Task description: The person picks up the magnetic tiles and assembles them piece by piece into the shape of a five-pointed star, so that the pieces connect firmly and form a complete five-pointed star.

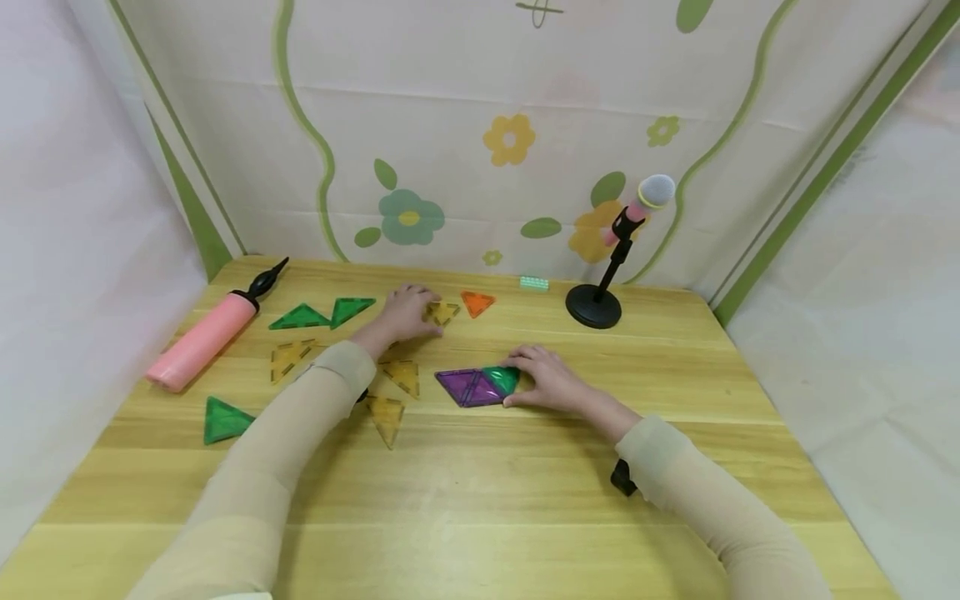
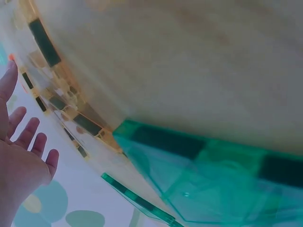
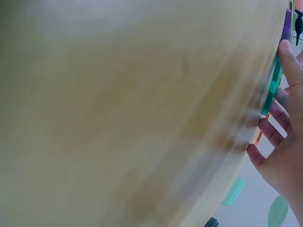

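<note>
My right hand [image 1: 546,379] pinches a green triangular magnetic tile [image 1: 501,379] at its edges, with the thumb at the near side. This tile adjoins two purple triangular tiles [image 1: 461,386] lying flat on the table; in the right wrist view the thumb [image 3: 289,61] is beside the green tile [image 3: 271,90]. Farther left, my left hand [image 1: 407,312] reaches over the table with fingers spread beside a yellow triangular tile [image 1: 444,312]. The left wrist view shows these fingers [image 2: 28,135] loosely extended. An orange triangular tile [image 1: 477,303] lies just right of that yellow one.
Yellow tiles [image 1: 403,377] and green tiles [image 1: 225,419] lie around the left forearm. A pink hand pump [image 1: 202,342] rests at the left edge. At the back stand a microphone on a black stand [image 1: 594,307] and a small mint block [image 1: 534,283]. Printed cloth [image 1: 465,75] encloses the table.
</note>
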Motion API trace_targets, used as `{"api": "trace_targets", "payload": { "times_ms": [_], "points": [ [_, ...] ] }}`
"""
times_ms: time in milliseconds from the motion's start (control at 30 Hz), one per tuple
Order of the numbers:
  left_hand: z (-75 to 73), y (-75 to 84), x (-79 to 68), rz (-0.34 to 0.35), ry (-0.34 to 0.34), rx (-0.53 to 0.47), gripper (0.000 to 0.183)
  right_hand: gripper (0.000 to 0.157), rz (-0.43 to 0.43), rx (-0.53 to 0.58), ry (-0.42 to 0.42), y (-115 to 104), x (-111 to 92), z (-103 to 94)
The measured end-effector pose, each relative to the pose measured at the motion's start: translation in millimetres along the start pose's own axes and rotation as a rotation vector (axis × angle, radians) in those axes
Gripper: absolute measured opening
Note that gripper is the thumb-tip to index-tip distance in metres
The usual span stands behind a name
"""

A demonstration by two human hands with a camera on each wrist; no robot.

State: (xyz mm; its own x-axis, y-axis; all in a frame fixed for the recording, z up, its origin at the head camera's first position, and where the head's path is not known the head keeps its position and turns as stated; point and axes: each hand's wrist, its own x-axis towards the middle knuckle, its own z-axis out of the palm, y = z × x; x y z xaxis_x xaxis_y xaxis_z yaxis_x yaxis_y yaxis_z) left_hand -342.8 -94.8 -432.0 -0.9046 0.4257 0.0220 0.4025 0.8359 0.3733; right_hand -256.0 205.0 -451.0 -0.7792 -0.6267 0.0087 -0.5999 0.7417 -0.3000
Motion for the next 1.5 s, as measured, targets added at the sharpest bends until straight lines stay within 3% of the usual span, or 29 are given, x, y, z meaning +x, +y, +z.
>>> {"api": "trace_targets", "payload": {
  "times_ms": [267, 467, 767, 1100, 1367, 1500],
  "points": [
    [1.9, -2.1, 7.5, -0.05, -0.046, 0.031, 0.071, 0.068, 0.007, 0.005, -0.003, 0, 1, 3.5],
    [0.7, 0.9, 9.4, -0.035, -0.061, 0.028, 0.069, 0.067, 0.006, 0.0, 0.022, 3, -2, 6.4],
    [-4.8, 3.5, 3.5, 0.048, -0.097, -0.023, 0.069, 0.069, 0.016, 0.012, 0.068, -1, -5, 7.1],
    [-5.8, 5.9, -1.8, 0.211, -0.09, -0.041, 0.067, 0.066, 0.065, 0.083, 0.081, 0, -7, 6.7],
    [-7.4, 15.1, -5.6, 0.251, -0.106, -0.069, 0.066, 0.067, 0.044, 0.113, 0.056, 4, -8, 0.7],
    [-8.1, 22.9, -8.1, 0.249, -0.122, -0.101, 0.066, 0.074, 0.086, 0.109, 0.084, 3, -12, 1.9]
  ]
}}
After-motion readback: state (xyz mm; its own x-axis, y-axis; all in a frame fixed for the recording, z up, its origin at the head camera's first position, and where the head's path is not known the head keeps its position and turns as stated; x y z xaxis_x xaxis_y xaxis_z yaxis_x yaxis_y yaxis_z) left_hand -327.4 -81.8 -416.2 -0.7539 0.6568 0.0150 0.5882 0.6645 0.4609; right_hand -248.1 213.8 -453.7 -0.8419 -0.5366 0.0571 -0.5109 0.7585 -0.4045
